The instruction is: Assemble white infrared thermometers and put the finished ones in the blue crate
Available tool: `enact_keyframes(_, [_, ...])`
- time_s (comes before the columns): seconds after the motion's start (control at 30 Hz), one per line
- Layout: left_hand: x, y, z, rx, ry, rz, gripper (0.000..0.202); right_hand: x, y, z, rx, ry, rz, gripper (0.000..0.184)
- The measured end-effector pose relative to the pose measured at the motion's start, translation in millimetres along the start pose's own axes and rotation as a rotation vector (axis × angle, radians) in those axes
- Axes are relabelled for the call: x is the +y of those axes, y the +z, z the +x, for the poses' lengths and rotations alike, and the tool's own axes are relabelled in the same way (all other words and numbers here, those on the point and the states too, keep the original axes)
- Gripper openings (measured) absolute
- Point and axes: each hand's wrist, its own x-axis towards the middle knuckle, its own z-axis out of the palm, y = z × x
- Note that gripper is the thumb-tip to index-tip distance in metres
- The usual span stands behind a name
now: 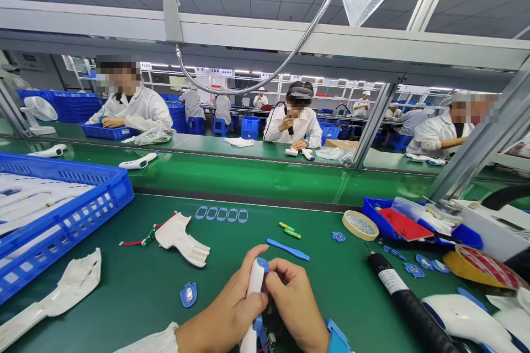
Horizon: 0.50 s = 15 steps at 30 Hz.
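Observation:
My left hand (229, 306) is closed round a white plastic handheld casing (253, 292) held upright near the bench's front edge. My right hand (296, 300) pinches the casing's top, where a blue oval part (262, 263) sits. A blue wrist strap (337, 337) shows on my right wrist. On the green mat lie a white casing half with red wires and a small green board (178, 236), a row of blue oval rings (222, 214), a blue plastic stick (289, 250) and a loose blue oval button (189, 294).
A blue crate (66, 215) of white parts stands at left, with another white shell (62, 289) in front of it. At right are a black electric screwdriver (408, 303), tape rolls (360, 225), a blue tray (414, 223) and white casings. Across the green conveyor (248, 176) sit workers in white coats.

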Motion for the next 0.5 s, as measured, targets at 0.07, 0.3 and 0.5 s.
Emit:
enact_keyframes(0.07, [-3,-1.7,3,-0.032,-0.039,-0.116,0.065,0,0,1,0.012,-0.024,-0.016,0.011])
enact_keyframes(0.3, [-23,-10.0,22,-0.144,-0.096,-0.544,0.07,3,-1,2,-0.229,0.058,0.221,0.025])
enact_keyframes(0.5, [-28,-9.1,19,-0.121,-0.086,-0.442,0.075,0,-1,3,-0.182,0.028,0.189,0.03])
